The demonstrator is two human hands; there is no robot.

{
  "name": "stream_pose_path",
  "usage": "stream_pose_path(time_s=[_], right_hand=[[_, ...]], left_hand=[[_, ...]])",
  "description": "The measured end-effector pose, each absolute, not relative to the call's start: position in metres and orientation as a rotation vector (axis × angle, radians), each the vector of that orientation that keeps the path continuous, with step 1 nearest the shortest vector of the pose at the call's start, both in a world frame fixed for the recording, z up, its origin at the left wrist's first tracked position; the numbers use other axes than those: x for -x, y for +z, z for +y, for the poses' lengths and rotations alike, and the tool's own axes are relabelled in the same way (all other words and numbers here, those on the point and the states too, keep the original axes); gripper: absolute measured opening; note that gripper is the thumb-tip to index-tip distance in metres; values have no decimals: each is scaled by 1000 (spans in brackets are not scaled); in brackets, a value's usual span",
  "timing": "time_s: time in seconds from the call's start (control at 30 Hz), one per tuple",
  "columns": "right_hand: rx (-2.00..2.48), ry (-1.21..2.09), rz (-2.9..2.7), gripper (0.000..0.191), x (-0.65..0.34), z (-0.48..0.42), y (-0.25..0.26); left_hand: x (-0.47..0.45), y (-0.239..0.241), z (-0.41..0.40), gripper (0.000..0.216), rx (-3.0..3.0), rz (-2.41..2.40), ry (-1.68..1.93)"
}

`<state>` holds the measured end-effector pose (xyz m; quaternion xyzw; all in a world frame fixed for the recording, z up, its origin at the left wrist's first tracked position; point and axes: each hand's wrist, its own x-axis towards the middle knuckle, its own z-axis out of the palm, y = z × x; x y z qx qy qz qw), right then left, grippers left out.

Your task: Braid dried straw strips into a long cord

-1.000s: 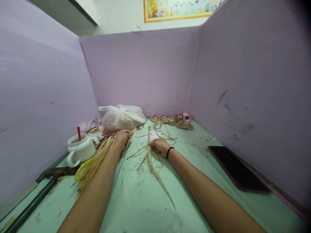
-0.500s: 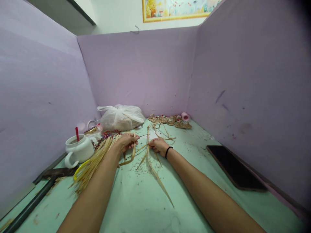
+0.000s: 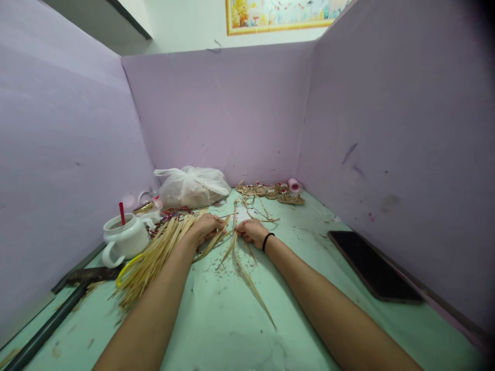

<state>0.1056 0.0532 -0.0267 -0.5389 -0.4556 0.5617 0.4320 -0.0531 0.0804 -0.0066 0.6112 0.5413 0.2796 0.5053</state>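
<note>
My left hand (image 3: 207, 228) is closed on a single straw strip (image 3: 213, 240) that slants down to the left. Just left of it lies a thick bundle of straw strips (image 3: 150, 260) bound with a yellow band. My right hand (image 3: 252, 230), a black band on its wrist, pinches a small crossing of straw strands (image 3: 236, 241) on the green table (image 3: 232, 319). One long strand (image 3: 257, 293) trails from that crossing toward me. The two hands are close together, near the table's middle.
A white cup (image 3: 126, 239) with a red stick stands at the left. A white plastic bag (image 3: 193, 186) sits at the back, small woven straw pieces (image 3: 270, 191) and a pink spool (image 3: 295, 185) beside it. A black phone (image 3: 373, 265) lies at the right. Purple panels wall the table.
My left hand left the bundle with one straw strip and moved right, up to my right hand. My right hand has stayed on the crossing of strands.
</note>
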Motion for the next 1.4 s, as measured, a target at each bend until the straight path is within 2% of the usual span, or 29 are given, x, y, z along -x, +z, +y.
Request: stream_pose_path(time_s=[0.13,0.27,0.47,0.67,0.8,1.0,1.17,1.27,1.33,1.4], right_hand=[[1336,1396,-1140,16,-106,53,-27],[1336,1392,-1141,15,-106,54,-28],[1358,1392,-1133,15,-106,53,-26],[1373,1385,-1142,16,-106,52,-25],[1367,1400,-1145,18,-106,53,-25],[1340,1412,-1150,17,-108,55,-28],[1325,1430,-1142,17,-108,55,-29],[1309,1438,-1138,18,-109,56,-29],[1297,1445,-1138,18,-110,56,-29],[1288,1455,-1136,18,-111,56,-30]], left_hand=[[51,-5,77,16,-1668,1377,684],[52,-5,79,12,-1754,1480,669],[77,-14,95,16,-1811,1738,998],[99,-14,109,27,-1730,1962,1004],[101,-6,110,24,-1931,2111,938],[74,28,84,29,-2032,1596,951],[60,72,49,26,-2473,2098,1007],[51,62,49,25,-2498,1989,815],[44,41,57,22,-2382,1798,602],[37,17,65,20,-2269,1699,536]])
